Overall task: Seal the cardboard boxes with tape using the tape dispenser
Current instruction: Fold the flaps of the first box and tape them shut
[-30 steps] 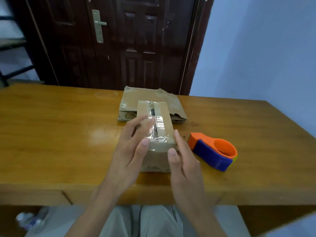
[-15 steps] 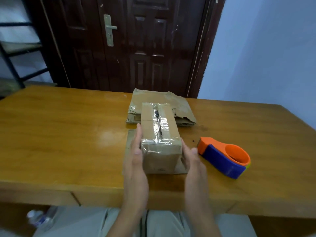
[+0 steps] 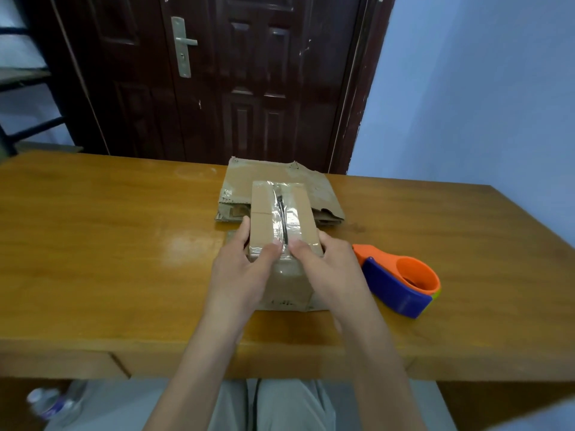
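Note:
A small cardboard box (image 3: 264,219) stands on the wooden table (image 3: 109,244), with clear tape running down the middle of its top and over the near edge. My left hand (image 3: 241,269) grips the box's left near corner, thumb on the taped top edge and fingers along the left side. My right hand (image 3: 329,269) grips the right near corner, thumb on the top edge beside the tape. The orange and blue tape dispenser (image 3: 401,279) lies on the table just right of my right hand, held by neither hand.
A flattened, torn cardboard box (image 3: 320,194) lies behind the small box. A dark wooden door (image 3: 217,73) and a blue wall (image 3: 466,88) are beyond the table's far edge. A plastic bottle (image 3: 46,402) lies on the floor at lower left.
Both hands moved from flat against the box's sides to gripping its near corners, thumbs now on the taped top edge. The dispenser stayed where it was.

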